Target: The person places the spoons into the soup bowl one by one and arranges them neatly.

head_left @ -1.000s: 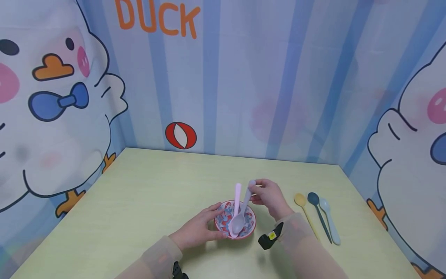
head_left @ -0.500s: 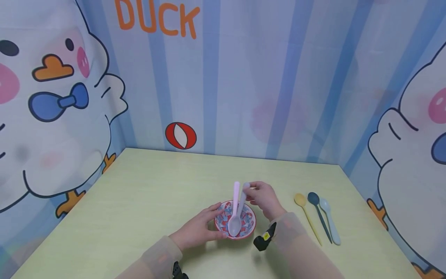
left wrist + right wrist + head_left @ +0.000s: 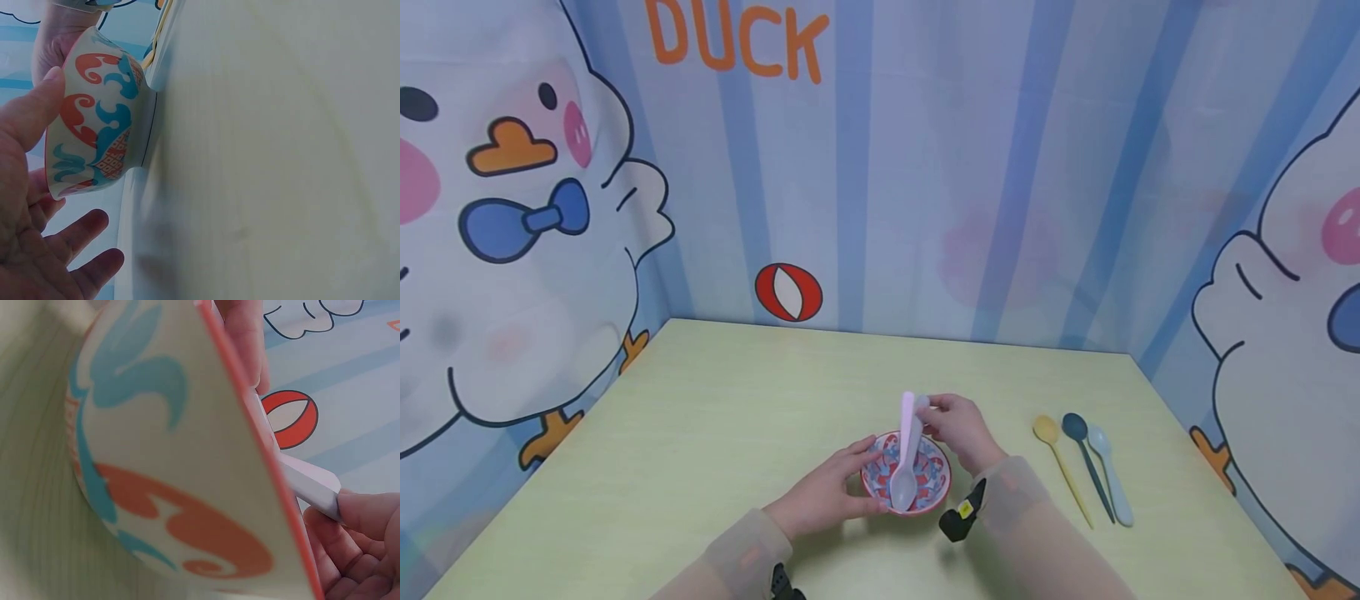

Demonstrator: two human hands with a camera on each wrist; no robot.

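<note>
A small round bowl (image 3: 937,481) with a red rim and red-and-blue pattern stands on the table. My left hand (image 3: 820,498) holds its left side, the thumb at the near rim and fingers at the far rim; in the left wrist view some fingers extend past the bowl (image 3: 100,119). Two spoons lean inside with handles up: a pink spoon (image 3: 907,412) and a pale lavender spoon (image 3: 904,487) lying over it. At the back of the bowl my right hand (image 3: 962,432) pinches the lavender spoon's handle (image 3: 310,484). The pink spoon's head is mostly hidden.
To the right lie a yellow spoon (image 3: 1047,430), a dark blue-green spoon (image 3: 1075,427) and a light blue spoon (image 3: 1108,467), roughly side by side. A printed cloth backdrop (image 3: 910,167) rises behind the pale table (image 3: 737,392).
My right hand has shifted left, swinging the lavender spoon's handle toward the pink one until they nearly line up. The left hand and the bowl stay in place.
</note>
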